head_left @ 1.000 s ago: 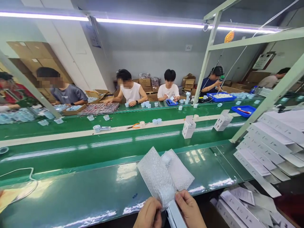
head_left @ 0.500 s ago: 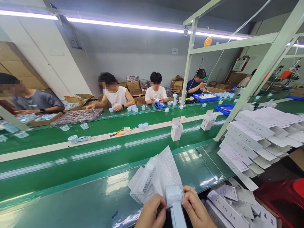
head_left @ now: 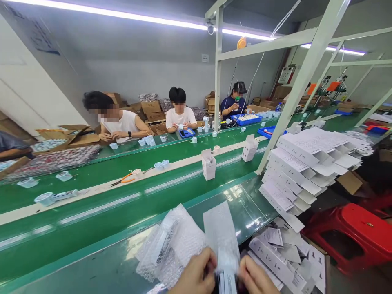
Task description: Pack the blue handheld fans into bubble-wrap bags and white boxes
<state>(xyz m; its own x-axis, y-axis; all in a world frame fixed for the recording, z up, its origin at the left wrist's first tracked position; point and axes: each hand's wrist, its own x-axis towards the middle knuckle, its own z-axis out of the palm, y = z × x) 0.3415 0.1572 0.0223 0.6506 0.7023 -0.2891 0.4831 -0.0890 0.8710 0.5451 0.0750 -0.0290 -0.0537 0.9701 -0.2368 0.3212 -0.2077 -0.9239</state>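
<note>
At bench edge, bubble-wrap sleeve (head_left: 221,237) upright, pointing away

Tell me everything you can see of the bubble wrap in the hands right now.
The bubble wrap is clear and dimpled, and looks like thin plastic. One crumpled mass spreads left over the green table; a flatter strip stands upright between the hands. The left hand and right hand pinch its lower edge around a white item.

Left hand (head_left: 192,275) at the 6 o'clock edge of view, knuckles up, fingers curled in a pinch. Right hand (head_left: 254,279) just beside, toward 5 o'clock, fingers likewise bent and pinching, thumb pointing inward at the left.
</note>
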